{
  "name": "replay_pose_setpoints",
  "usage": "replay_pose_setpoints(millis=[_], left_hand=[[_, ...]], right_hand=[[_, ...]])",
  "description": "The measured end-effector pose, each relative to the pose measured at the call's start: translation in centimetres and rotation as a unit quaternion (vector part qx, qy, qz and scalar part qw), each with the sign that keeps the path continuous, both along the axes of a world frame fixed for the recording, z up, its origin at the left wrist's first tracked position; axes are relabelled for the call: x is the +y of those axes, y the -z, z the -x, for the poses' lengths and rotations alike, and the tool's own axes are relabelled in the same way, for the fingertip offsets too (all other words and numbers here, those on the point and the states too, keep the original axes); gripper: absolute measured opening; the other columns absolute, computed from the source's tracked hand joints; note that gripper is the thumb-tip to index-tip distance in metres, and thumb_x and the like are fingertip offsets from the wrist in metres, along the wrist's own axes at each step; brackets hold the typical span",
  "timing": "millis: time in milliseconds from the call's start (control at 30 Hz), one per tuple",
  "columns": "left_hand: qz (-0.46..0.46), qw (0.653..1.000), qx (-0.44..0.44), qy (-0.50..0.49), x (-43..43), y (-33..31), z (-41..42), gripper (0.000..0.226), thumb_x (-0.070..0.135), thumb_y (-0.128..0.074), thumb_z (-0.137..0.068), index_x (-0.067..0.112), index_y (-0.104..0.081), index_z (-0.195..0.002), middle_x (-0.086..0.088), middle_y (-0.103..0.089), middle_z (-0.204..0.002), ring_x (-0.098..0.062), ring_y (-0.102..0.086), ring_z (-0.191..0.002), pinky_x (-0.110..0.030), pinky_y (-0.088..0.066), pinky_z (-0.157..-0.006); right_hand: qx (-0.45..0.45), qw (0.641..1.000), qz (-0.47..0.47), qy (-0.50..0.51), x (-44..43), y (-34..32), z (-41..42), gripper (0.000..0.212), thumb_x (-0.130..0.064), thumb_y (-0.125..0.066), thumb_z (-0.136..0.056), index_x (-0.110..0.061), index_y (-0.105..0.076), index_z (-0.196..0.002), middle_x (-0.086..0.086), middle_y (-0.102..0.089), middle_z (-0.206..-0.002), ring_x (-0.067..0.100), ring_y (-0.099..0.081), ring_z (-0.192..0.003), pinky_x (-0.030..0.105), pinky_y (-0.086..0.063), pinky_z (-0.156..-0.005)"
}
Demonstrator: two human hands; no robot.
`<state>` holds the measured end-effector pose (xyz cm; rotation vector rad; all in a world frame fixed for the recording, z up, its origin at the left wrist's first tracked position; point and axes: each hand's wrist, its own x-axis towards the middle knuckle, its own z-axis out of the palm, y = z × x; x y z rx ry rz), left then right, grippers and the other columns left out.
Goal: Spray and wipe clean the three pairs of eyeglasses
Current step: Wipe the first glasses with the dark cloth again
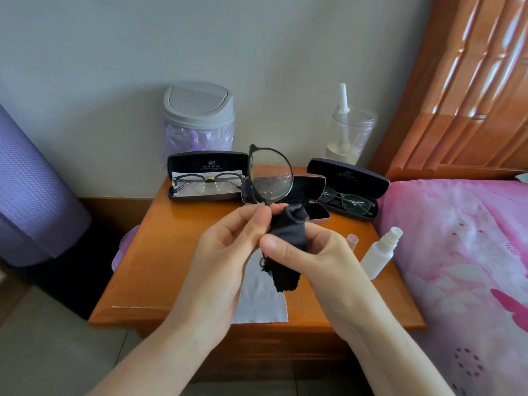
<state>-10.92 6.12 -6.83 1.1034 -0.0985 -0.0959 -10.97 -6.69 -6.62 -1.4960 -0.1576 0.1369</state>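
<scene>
Nearest the camera, my left hand (225, 247) pinches the dark-framed eyeglasses (270, 175) by the lower rim, raised above the wooden nightstand (160, 252). One round lens faces me upright, speckled with droplets. My right hand (311, 252) grips a black cloth (288, 238), bunched just beneath the frame and touching it. A pale cloth (260, 298) lies flat on the tabletop under both hands. Behind them, the left case (205, 164) stands open with a second pair (210, 178) inside. The middle case (311, 190) is open and partly hidden by the held lens. The right case (348, 175) is open around a third pair (350, 202). A white spray bottle (378, 252) stands near the right edge, its clear cap (352, 240) just beside it, next to a pink bedspread (457, 238).
</scene>
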Motion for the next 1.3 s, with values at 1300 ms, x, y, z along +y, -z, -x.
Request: replay_pose_setpoints(millis=[1300], left_hand=[[-0.033,0.998,-0.048,-0.033,0.2,-0.1,0.3,0.028,0.034,-0.051,-0.082,0.029,-0.076,-0.092,0.002,-0.074,-0.102,-0.01,-0.067,-0.102,-0.021,-0.054,-0.081]], right_hand=[[-0.057,0.995,-0.054,0.068,0.3,0.2,-0.2,0.027,-0.017,-0.072,-0.066,-0.016,-0.072,-0.092,-0.003,-0.077,-0.087,0.007,-0.072,-0.084,0.012,-0.052,-0.068]])
